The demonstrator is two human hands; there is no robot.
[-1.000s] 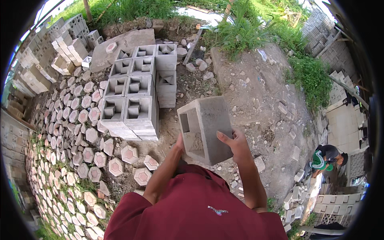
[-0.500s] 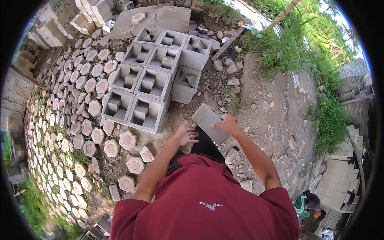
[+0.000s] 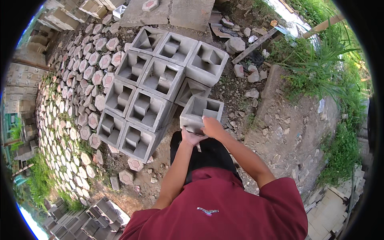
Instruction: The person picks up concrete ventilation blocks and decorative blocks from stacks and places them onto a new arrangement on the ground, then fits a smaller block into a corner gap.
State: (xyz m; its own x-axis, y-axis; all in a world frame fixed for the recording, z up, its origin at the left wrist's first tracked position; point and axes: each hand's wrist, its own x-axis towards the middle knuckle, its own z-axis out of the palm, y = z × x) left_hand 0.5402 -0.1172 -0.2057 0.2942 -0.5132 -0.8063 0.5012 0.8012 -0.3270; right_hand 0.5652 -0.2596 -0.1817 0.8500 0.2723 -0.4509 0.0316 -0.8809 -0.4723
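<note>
A square grey concrete vent block (image 3: 191, 120) is held in front of my body, its hollow face turned up. My right hand (image 3: 212, 127) grips its near right edge, fingers curled over the rim. My left hand (image 3: 193, 137) is under the near left side, its fingers partly hidden beneath the block. Just left stands a stack of similar vent blocks (image 3: 158, 106), set in rows with open faces up. A lower block (image 3: 191, 91) at the stack's right side lies just beyond the held one.
Hexagonal paving blocks (image 3: 93, 120) cover the ground at left. A concrete slab (image 3: 188, 14) lies beyond the stack. Rubble and a wooden plank (image 3: 255, 46) are at far right, beside grass (image 3: 300, 60). More blocks (image 3: 94, 218) are piled at lower left.
My right hand has brought the block up and toward the stack, turning its hollow face upward. My left hand, open and empty before, has come under it. The view has shifted.
</note>
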